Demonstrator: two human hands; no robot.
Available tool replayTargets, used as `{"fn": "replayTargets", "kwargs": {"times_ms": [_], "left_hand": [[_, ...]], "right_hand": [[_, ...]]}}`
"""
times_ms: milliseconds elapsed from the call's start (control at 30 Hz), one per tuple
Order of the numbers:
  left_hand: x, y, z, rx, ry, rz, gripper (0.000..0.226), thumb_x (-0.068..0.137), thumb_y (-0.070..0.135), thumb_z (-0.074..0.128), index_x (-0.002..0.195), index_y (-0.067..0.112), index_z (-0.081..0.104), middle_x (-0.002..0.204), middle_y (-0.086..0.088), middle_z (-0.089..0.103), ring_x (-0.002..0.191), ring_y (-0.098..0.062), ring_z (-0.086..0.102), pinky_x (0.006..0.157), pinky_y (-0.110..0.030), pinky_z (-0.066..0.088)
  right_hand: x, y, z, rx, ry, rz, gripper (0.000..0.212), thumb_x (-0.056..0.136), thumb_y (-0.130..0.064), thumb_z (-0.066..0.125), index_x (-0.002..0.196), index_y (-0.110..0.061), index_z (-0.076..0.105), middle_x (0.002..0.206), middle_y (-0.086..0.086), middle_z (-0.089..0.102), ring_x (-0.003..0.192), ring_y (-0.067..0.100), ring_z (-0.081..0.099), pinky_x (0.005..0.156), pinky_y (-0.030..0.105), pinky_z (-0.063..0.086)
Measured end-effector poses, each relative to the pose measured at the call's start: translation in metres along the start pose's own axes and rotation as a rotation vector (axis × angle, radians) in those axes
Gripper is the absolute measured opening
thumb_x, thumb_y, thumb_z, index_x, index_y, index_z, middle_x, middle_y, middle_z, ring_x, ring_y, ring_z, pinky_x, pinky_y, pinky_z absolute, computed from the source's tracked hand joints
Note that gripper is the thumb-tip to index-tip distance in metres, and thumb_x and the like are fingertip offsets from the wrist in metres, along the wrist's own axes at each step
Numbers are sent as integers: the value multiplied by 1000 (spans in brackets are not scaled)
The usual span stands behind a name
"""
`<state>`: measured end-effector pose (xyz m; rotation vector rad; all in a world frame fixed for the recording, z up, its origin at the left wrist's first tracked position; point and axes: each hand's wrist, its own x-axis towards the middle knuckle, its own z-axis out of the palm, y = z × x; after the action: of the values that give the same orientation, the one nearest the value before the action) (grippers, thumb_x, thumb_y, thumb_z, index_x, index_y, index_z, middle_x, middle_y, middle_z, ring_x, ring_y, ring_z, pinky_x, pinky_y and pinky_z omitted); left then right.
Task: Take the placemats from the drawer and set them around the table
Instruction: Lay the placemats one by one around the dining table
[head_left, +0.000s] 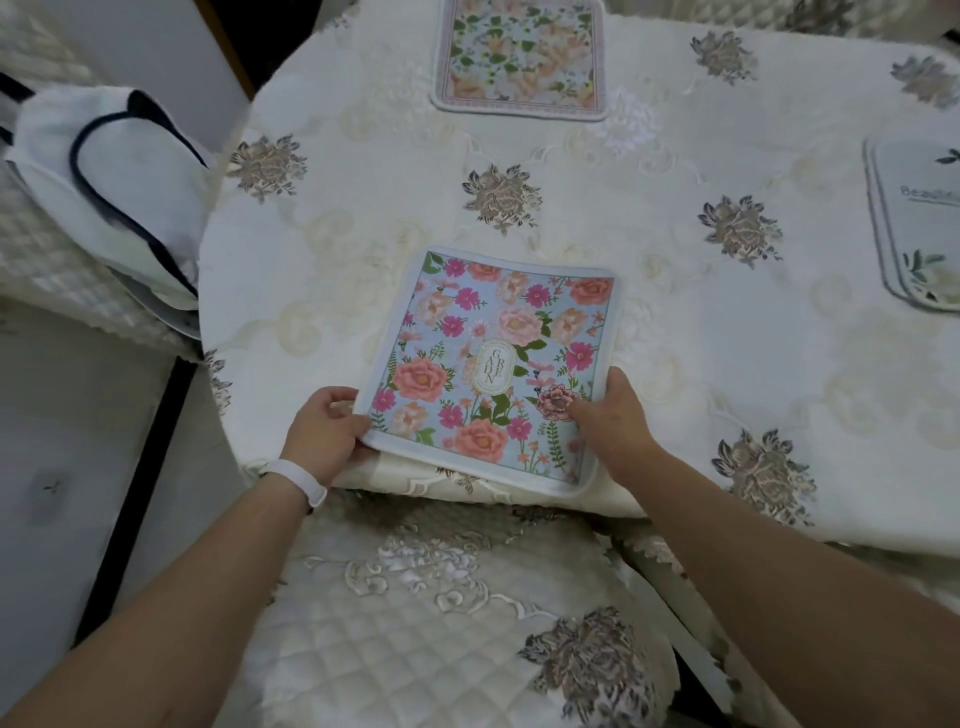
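A blue placemat (498, 353) with pink and orange flowers lies at the near edge of the cream embroidered tablecloth (675, 249), its near side hanging slightly past the edge. My left hand (324, 434) pinches its near left corner. My right hand (615, 415) rests on its near right corner with fingers on top. A second floral placemat (519, 57) lies at the far side. A third pale placemat (914, 228) with a grey border lies at the right edge, partly cut off.
A quilted chair cushion (415, 623) sits just below the table's near edge. On the left, a white bag with dark handles (114, 182) rests on another quilted chair. Pale floor with a dark strip (135, 493) shows at lower left.
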<state>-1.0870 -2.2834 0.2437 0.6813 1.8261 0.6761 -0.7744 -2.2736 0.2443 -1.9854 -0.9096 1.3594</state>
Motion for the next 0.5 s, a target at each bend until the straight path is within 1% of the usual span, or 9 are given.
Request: {"fn": "replayTargets", "kwargs": {"times_ms": [67,133,200,233,300,367,433,500], "left_hand": [[-4,-3,-4,63,-27,13,23,87,-1,62,101,15,53,100,-13,65,81,-29,66,64,-39,58],[-9,-6,-5,109,-53,25,23,88,0,63,101,14,51,99,-13,65,80,-30,66,61,-38,59],[-14,-10,-5,140,-69,29,23,88,1,64,101,12,49,99,-13,64,80,-28,66,55,-31,58],[-16,-11,-4,156,-70,30,23,88,1,64,101,13,49,99,-14,63,79,-28,66,53,-29,58],[-19,-13,-3,176,-72,34,23,87,1,64,98,14,49,99,-15,63,78,-29,67,53,-30,58],[-22,-16,-3,179,-77,36,23,87,-1,64,97,14,49,100,-19,63,77,-30,67,54,-31,58],[-25,-17,-3,178,-86,30,22,88,-3,62,101,11,49,102,-23,62,73,-29,67,49,-27,56],[-27,-18,-4,206,-107,22,23,88,-2,61,106,7,49,100,-24,63,65,-28,67,46,-27,54]], "right_hand": [[-1,1,1,-7,6,9,30,88,-15,68,112,-20,49,103,-1,66,90,18,68,63,33,60],[-3,2,1,-17,18,13,29,89,-15,67,112,-20,49,102,-1,66,87,17,68,57,29,58],[-5,3,0,-29,31,20,29,89,-15,66,112,-20,49,100,-1,66,84,15,68,54,28,56],[-6,4,-1,-36,36,23,30,89,-15,67,112,-19,48,100,-1,65,84,16,67,54,29,56],[-8,3,-2,-35,43,29,32,89,-16,68,113,-19,48,99,-1,65,83,17,68,57,33,58],[-9,2,-4,-27,40,32,34,89,-18,70,114,-18,48,98,-2,64,83,16,67,57,31,57],[-10,3,-5,-38,36,28,34,90,-19,69,116,-18,47,96,-3,63,82,15,66,56,29,55],[-10,4,-6,-56,46,24,34,90,-18,68,117,-18,47,98,-2,64,81,14,66,60,31,57]]}}
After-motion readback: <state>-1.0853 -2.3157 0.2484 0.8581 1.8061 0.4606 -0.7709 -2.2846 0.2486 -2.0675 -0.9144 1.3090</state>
